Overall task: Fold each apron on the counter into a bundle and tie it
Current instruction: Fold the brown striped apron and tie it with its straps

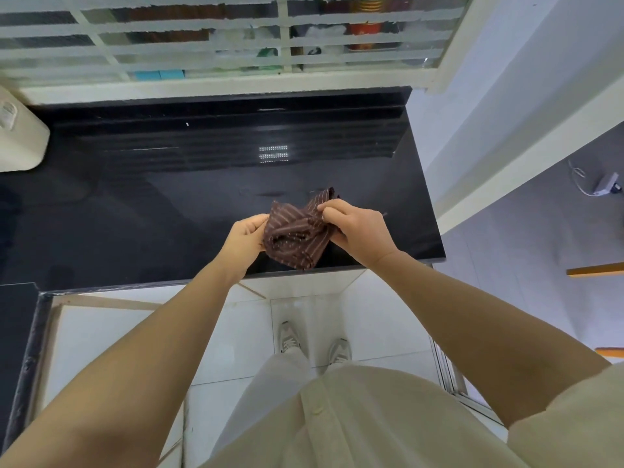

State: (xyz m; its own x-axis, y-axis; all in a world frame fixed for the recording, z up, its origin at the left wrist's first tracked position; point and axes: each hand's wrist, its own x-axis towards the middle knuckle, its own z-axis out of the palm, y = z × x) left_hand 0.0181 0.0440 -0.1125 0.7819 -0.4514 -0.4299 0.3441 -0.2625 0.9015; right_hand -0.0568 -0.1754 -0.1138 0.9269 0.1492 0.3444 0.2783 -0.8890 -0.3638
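**Nearly bundled: 1 apron (297,234) above the counter (152,204) edge**

Centre frame, the brown striped apron sits bunched between 2 hands. The left hand (244,239) grips its left side, likely to steady it; the right hand (358,228) pinches an upper fold, probably to tuck or tighten the bundle.

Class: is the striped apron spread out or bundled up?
Bundled: the apron is bunched small between left hand and right hand. Whether tied, cannot tell.
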